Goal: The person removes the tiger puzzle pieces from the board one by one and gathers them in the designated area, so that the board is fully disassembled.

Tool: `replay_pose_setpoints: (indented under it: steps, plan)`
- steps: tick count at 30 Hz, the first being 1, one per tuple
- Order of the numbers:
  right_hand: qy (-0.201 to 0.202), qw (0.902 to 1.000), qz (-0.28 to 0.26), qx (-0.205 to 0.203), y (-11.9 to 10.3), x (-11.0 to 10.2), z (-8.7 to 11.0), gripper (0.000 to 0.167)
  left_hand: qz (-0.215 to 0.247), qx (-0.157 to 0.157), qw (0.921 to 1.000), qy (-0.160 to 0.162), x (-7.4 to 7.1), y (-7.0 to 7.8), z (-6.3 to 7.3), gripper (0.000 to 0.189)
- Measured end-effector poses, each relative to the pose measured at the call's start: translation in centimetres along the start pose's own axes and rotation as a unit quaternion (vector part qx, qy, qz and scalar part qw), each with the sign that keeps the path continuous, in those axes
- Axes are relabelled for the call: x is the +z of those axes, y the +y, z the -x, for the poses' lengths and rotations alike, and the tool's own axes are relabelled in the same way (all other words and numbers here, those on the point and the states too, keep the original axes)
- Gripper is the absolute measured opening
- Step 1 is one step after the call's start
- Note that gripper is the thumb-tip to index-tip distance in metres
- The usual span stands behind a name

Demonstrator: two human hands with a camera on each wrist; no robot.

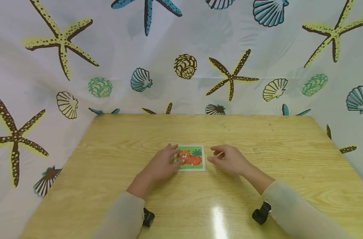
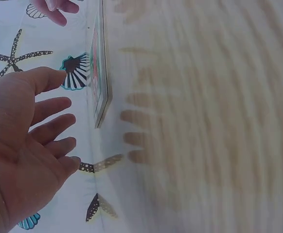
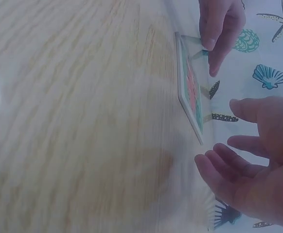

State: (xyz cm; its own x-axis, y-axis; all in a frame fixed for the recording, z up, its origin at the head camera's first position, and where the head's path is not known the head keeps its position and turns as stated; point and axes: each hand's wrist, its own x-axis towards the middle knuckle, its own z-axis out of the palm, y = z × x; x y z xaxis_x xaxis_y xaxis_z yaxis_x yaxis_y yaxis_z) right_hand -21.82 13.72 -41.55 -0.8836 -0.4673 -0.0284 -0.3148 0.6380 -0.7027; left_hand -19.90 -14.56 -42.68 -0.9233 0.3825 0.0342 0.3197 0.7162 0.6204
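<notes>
A flat, square tiger picture board [image 1: 196, 158] with a pale border lies on the wooden table; it shows an orange tiger on green. My left hand [image 1: 162, 163] hovers at its left side, fingers relaxed and spread, overlapping the board's left edge in the head view. From the left wrist view, the same hand [image 2: 32, 128] holds nothing, with its fingers raised off the table beside the board [image 2: 104, 73]. Just off the board's right edge is my right hand [image 1: 229, 160], fingers loosely bent and apart. Nothing lies between the fingers of that hand [image 3: 258, 160] in the right wrist view.
The wooden table [image 1: 109, 186] reaches back to a white cloth [image 1: 163, 43] printed with starfish and shells, which hangs behind and on both sides. Small black cameras [image 1: 261, 213] sit at both wrists. A bright glare patch [image 1: 218, 222] shows near the table's front.
</notes>
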Motion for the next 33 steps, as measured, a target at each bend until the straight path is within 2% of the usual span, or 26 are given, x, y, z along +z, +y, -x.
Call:
replay_pose_setpoints:
  steps: [3,5,9,11,16,26,33]
  plan:
    - [0.003,0.9998,-0.011,0.015,-0.3,0.2,-0.2,0.051,0.01,-0.002,0.9999,0.007,0.4,0.0,-0.6,0.045]
    - [0.004,0.9996,-0.017,0.024,-0.4,0.4,-0.5,0.051,0.027,-0.014,0.9995,0.004,0.7,0.0,-1.0,0.046]
    - [0.004,0.9979,-0.034,0.055,-0.7,0.9,-1.1,0.049,0.036,-0.047,0.998,-0.023,1.5,0.5,-1.5,0.05]
    - [0.005,0.9971,-0.038,0.065,-0.9,1.1,-1.4,0.049,0.029,-0.053,0.9975,-0.036,1.9,0.8,-1.6,0.052]
    - [0.004,0.9956,-0.041,0.084,-1.3,1.8,-2.2,0.045,0.018,-0.049,0.9976,-0.046,2.3,1.4,-1.9,0.052]
    - [0.004,0.9955,-0.017,0.093,-1.9,2.4,-3.6,0.04,-0.006,-0.031,0.9987,-0.04,2.1,1.1,-2.4,0.053]
    - [0.013,0.9933,-0.006,0.115,-1.9,3.0,-4.7,0.041,-0.019,-0.047,0.9976,-0.048,2.2,1.1,-3.0,0.056]
